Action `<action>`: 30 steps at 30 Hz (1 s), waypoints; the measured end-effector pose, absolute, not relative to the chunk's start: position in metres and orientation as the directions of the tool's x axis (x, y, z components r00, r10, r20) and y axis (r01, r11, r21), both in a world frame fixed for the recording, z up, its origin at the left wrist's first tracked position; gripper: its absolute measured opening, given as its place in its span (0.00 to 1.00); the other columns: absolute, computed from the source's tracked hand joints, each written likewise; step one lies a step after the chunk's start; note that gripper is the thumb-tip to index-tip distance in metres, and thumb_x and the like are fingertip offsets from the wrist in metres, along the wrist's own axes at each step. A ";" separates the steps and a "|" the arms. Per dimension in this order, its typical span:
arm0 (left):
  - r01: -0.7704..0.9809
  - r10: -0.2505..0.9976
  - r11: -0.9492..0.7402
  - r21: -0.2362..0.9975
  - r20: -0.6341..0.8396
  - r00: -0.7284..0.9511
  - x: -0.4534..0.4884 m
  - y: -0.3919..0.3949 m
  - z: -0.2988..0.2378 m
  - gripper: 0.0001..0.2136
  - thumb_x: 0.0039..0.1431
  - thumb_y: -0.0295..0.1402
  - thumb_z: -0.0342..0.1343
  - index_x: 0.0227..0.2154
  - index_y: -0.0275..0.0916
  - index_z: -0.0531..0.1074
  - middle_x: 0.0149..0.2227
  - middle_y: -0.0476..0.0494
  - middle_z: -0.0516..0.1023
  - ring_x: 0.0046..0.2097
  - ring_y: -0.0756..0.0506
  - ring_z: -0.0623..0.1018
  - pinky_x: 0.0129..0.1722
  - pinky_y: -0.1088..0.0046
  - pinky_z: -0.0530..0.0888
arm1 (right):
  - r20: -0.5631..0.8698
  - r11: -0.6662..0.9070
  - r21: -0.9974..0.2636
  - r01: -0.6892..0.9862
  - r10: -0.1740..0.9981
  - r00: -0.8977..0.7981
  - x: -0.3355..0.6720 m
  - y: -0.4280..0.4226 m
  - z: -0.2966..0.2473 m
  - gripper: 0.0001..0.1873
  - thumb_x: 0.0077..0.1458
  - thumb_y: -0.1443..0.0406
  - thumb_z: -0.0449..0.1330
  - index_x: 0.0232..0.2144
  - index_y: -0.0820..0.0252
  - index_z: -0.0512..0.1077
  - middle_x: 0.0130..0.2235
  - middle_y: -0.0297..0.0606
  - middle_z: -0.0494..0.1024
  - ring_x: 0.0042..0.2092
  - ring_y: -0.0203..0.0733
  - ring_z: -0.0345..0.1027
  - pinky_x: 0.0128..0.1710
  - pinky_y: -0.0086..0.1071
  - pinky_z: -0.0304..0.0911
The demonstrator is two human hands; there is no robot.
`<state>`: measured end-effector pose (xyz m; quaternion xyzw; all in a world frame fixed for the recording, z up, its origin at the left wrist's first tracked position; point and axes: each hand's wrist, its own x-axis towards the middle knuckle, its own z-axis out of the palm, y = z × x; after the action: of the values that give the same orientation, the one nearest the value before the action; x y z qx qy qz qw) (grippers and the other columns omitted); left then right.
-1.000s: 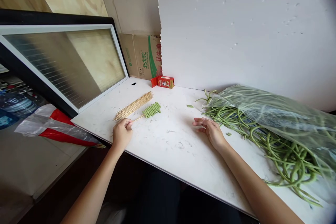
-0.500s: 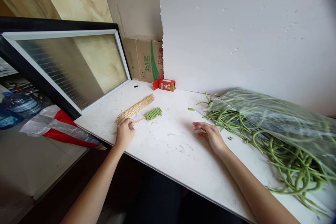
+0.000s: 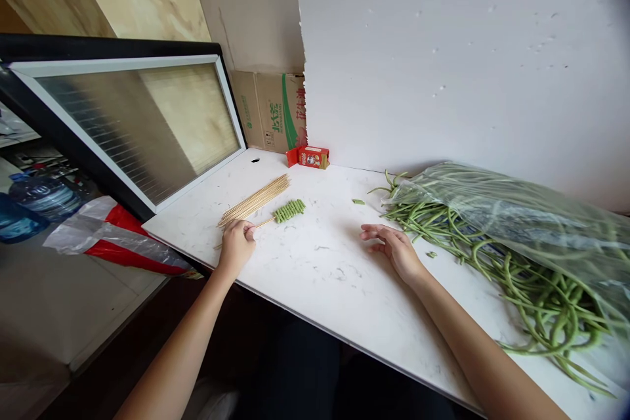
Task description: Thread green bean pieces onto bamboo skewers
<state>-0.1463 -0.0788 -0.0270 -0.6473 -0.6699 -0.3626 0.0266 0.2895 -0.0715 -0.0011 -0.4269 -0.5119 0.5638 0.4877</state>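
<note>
My left hand (image 3: 237, 243) is closed on the near end of a wooden skewer (image 3: 264, 222) that lies on the white tabletop (image 3: 325, 275). Several short green bean pieces (image 3: 289, 210) are threaded on its far end. A bundle of bare skewers (image 3: 254, 199) lies just beyond that hand. My right hand (image 3: 394, 249) rests on the tabletop with its fingers loosely spread and nothing in them. It is just left of a heap of long green beans (image 3: 497, 262), partly covered by a clear plastic bag (image 3: 516, 210).
A white foam board (image 3: 443, 59) leans at the back. A small red carton (image 3: 309, 157) and a cardboard box (image 3: 270, 111) sit in the corner. A glass-topped freezer (image 3: 128, 118) stands on the left, with a red and white bag (image 3: 108, 239) and water bottles (image 3: 34, 200) below. Loose bean bits (image 3: 357, 201) lie on the table.
The view has shifted slightly. My left hand has edged a little to the right along the skewer. My right hand has barely moved.
</note>
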 end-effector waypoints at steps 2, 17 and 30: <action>0.884 0.847 -0.101 0.456 0.506 -0.164 -0.145 -0.079 -0.028 0.05 0.59 0.26 0.54 0.30 0.40 0.73 0.35 0.42 0.79 0.41 0.40 0.77 0.47 0.62 0.73 | 0.014 -0.009 -0.992 -0.130 0.985 -0.172 0.291 -0.071 -0.002 0.22 0.63 0.49 0.62 0.47 0.59 0.83 0.44 0.49 0.84 0.47 0.50 0.76 0.39 0.37 0.72; 0.900 0.919 -0.010 0.435 0.359 -0.163 -0.218 -0.059 0.005 0.06 0.59 0.34 0.58 0.33 0.40 0.79 0.34 0.43 0.82 0.36 0.43 0.80 0.43 0.67 0.75 | -0.044 -0.067 -0.986 -0.153 0.988 -0.149 0.290 -0.069 0.004 0.23 0.61 0.48 0.64 0.45 0.59 0.83 0.41 0.48 0.82 0.44 0.50 0.74 0.37 0.39 0.72; 0.948 0.953 0.077 0.309 0.258 -0.161 -0.218 -0.049 0.012 0.07 0.55 0.35 0.60 0.24 0.42 0.79 0.31 0.41 0.80 0.33 0.40 0.77 0.36 0.67 0.69 | -0.036 -0.059 -0.987 -0.147 0.987 -0.159 0.290 -0.069 0.003 0.21 0.62 0.49 0.64 0.45 0.58 0.83 0.41 0.47 0.83 0.44 0.49 0.74 0.37 0.37 0.72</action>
<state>-0.2176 -0.0493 0.0118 -0.6475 -0.7337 -0.2057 -0.0056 0.2898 -0.0692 0.0027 -0.4317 -0.4861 0.5859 0.4838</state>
